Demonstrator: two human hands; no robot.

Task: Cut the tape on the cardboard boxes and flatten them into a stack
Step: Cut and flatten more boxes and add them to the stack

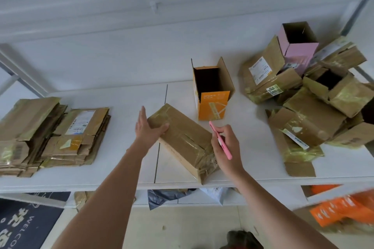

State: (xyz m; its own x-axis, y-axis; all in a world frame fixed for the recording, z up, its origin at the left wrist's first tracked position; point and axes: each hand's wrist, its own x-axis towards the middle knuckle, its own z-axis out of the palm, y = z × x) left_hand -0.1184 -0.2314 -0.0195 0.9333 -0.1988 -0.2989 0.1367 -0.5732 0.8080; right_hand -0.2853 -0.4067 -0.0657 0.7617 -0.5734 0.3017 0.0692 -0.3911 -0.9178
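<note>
Right grip (224,147) pinching pink cutter (220,140), blade indiscernible; left grip (147,127) spread against taped box (186,141).

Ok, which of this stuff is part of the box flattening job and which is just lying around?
Job: taped box under left hand; pink cutter in right hand; flattened stack; unflattened pile; orange box.
Lying about: welcome mat; grey bag under the table.

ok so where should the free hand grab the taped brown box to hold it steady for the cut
Probably the far short end of the taped brown box, from the left, where the left hand already rests open. The box lies flat and long, so that grip stays clear of the top tape seam and the pink cutter in the right hand.
</note>
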